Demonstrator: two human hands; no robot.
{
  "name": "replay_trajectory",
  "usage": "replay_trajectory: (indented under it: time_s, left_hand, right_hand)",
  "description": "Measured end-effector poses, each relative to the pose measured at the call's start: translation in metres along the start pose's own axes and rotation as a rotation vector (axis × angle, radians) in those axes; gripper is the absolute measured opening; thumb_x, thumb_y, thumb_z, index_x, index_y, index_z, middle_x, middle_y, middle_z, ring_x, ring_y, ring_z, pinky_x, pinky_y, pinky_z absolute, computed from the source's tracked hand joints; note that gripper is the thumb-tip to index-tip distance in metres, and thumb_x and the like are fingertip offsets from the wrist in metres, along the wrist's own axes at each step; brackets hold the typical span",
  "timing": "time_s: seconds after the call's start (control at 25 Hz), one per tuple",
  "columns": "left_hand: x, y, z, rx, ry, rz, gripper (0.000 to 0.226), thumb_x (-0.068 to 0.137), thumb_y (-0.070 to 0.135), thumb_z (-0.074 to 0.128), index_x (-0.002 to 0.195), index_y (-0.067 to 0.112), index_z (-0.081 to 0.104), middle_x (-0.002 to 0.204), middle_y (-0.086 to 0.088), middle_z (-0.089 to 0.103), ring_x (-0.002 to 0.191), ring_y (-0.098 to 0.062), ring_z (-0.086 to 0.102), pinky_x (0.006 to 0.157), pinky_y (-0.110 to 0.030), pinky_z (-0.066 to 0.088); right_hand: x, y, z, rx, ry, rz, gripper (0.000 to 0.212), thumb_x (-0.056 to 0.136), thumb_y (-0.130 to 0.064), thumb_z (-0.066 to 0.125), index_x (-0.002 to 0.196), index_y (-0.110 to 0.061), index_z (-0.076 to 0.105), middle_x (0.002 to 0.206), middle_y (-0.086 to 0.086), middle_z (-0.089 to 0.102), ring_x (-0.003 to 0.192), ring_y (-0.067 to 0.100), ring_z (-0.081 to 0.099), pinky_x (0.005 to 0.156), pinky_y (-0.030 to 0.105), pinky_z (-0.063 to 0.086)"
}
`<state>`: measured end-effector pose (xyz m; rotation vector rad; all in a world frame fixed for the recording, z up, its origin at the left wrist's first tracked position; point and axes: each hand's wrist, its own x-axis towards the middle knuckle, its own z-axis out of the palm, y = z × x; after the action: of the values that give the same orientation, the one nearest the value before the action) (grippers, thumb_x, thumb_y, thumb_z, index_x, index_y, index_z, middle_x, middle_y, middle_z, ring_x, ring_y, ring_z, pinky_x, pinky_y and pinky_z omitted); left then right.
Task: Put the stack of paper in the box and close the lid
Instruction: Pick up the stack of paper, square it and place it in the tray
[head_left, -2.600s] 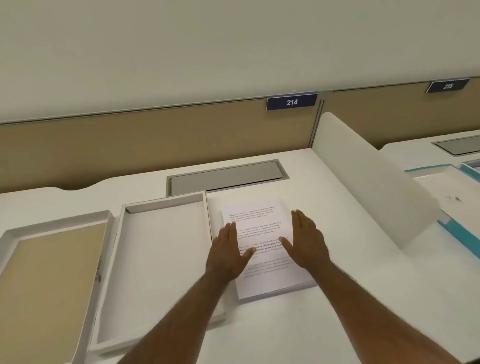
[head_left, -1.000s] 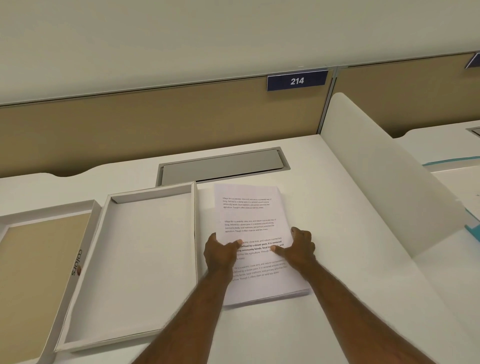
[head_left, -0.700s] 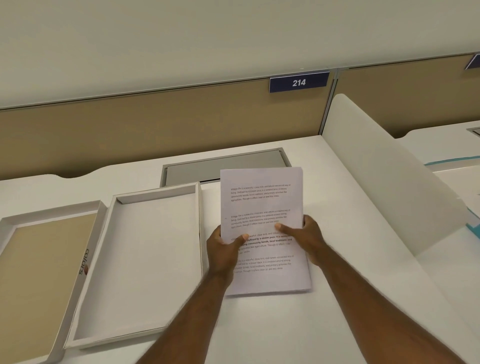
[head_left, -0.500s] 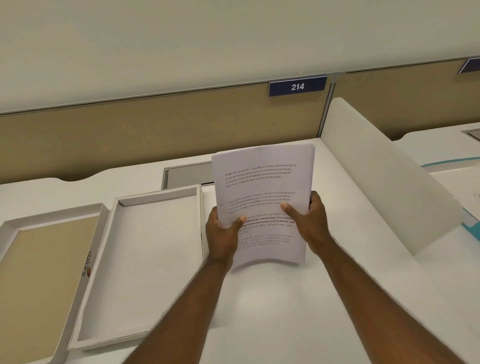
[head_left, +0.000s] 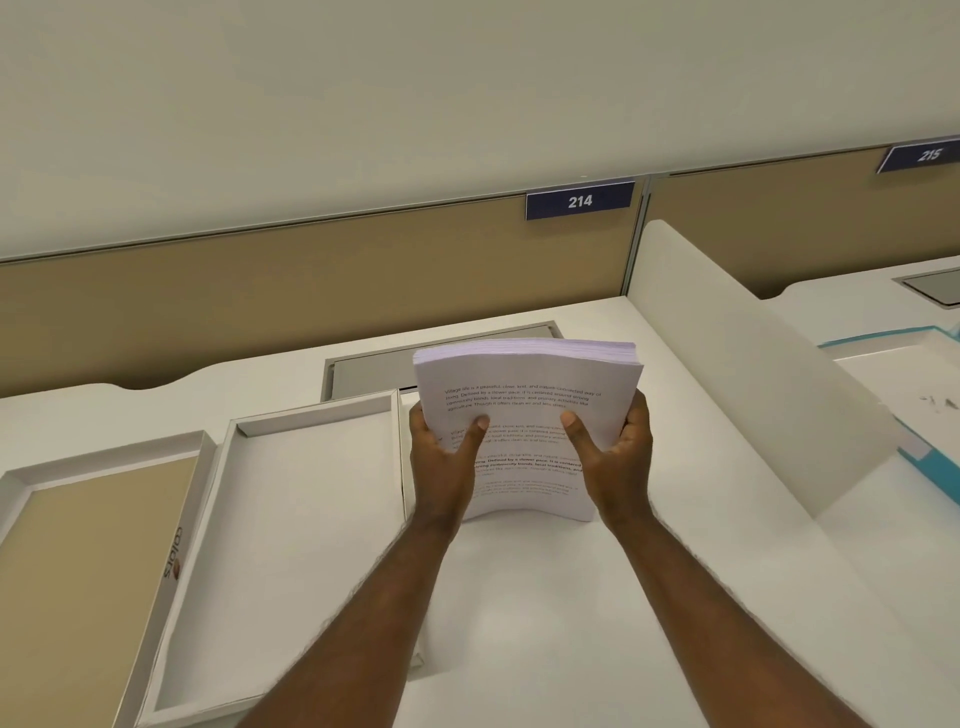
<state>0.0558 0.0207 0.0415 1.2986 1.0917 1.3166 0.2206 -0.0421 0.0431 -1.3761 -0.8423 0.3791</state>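
Paper stack (head_left: 524, 410) is gripped upright by left hand (head_left: 447, 457) and right hand (head_left: 615, 457), both closed on its sides. Open box (head_left: 311, 415) lies left; lower edge rests on worktop (head_left: 545, 597).

The box (head_left: 291, 545) lies open on the tabletop (head_left: 545, 623). Left of the box, touching it, lies the lid (head_left: 88, 561). Right of the box, both hands hold the stack of paper (head_left: 524, 415) upright.
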Motion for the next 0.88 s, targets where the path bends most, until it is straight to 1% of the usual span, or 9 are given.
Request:
replay_trajectory:
  time_s: [0.08,0.24,0.4,0.48,0.56,0.6,0.72,0.8,0.88]
  left_hand:
    - [-0.001,-0.001,0.002,0.009,0.01,0.012,0.045,0.084,0.018,0.074,0.107,0.044,0.045,0.107,0.02,0.063,0.094,0.006,0.065,0.068,-0.009,0.055]
    - [-0.001,-0.001,0.002,-0.019,0.003,0.014,0.045,0.083,0.019,0.075,0.104,0.044,0.044,0.107,0.018,0.063,0.094,0.004,0.066,0.067,-0.012,0.056]
    - [0.006,0.019,0.003,-0.083,0.031,0.08,0.051,0.075,0.035,0.077,0.116,0.027,0.048,0.105,0.007,0.067,0.092,-0.004,0.068,0.069,-0.017,0.058]
    - [0.012,0.035,0.006,-0.109,0.097,0.118,0.056,0.073,0.047,0.074,0.117,0.02,0.052,0.103,0.004,0.067,0.091,-0.008,0.067,0.072,-0.02,0.058]
    - [0.018,0.049,0.012,-0.131,0.159,0.11,0.05,0.076,0.056,0.066,0.111,0.022,0.058,0.098,0.005,0.067,0.088,-0.012,0.065,0.072,-0.024,0.057]
    - [0.021,0.054,0.015,-0.139,0.189,0.077,0.042,0.078,0.059,0.061,0.102,0.025,0.062,0.09,0.008,0.067,0.083,-0.011,0.064,0.07,-0.025,0.056]
    - [0.026,0.063,0.022,-0.129,0.261,-0.04,0.03,0.082,0.06,0.054,0.071,0.033,0.062,0.062,0.018,0.061,0.062,-0.004,0.057,0.06,-0.024,0.048]
    - [0.027,0.063,0.022,-0.123,0.26,-0.053,0.029,0.085,0.056,0.051,0.067,0.035,0.06,0.061,0.018,0.059,0.062,-0.006,0.054,0.063,-0.028,0.046]
    - [0.027,0.056,0.016,-0.155,0.177,0.004,0.025,0.087,0.052,0.048,0.074,0.035,0.059,0.07,0.016,0.06,0.068,-0.007,0.055,0.065,-0.029,0.046]
  right_hand:
    - [-0.002,0.0,0.001,-0.025,0.017,-0.004,0.057,0.074,-0.033,0.074,0.124,-0.023,0.048,0.105,-0.016,0.062,0.097,0.001,0.062,0.082,0.036,0.06]
    - [0.001,-0.008,0.003,-0.036,0.035,-0.04,0.053,0.078,-0.035,0.069,0.125,-0.024,0.047,0.103,-0.023,0.06,0.092,-0.007,0.061,0.078,0.027,0.06]
    - [0.012,-0.027,0.002,-0.011,0.067,-0.108,0.058,0.077,-0.038,0.073,0.127,-0.021,0.049,0.117,-0.004,0.063,0.103,0.01,0.063,0.084,0.028,0.056]
    - [0.023,-0.041,0.005,0.045,0.096,-0.076,0.052,0.077,-0.048,0.07,0.12,-0.023,0.055,0.117,-0.003,0.065,0.102,0.015,0.064,0.081,0.027,0.056]
    - [0.034,-0.054,0.012,0.089,0.166,0.045,0.043,0.076,-0.059,0.063,0.104,-0.025,0.064,0.104,-0.004,0.07,0.093,0.017,0.067,0.072,0.03,0.057]
    - [0.039,-0.058,0.015,0.092,0.21,0.105,0.036,0.077,-0.057,0.061,0.095,-0.026,0.066,0.097,-0.004,0.071,0.088,0.018,0.068,0.071,0.033,0.058]
    - [0.047,-0.064,0.022,0.075,0.289,0.19,0.023,0.078,-0.041,0.058,0.077,-0.022,0.069,0.076,-0.007,0.07,0.074,0.017,0.065,0.069,0.036,0.054]
    - [0.05,-0.063,0.021,0.069,0.287,0.201,0.024,0.076,-0.038,0.053,0.072,-0.02,0.069,0.07,-0.007,0.067,0.069,0.016,0.061,0.064,0.033,0.049]
    - [0.05,-0.053,0.015,0.117,0.192,0.19,0.027,0.08,-0.042,0.049,0.082,-0.023,0.068,0.081,-0.007,0.068,0.076,0.015,0.061,0.067,0.033,0.048]
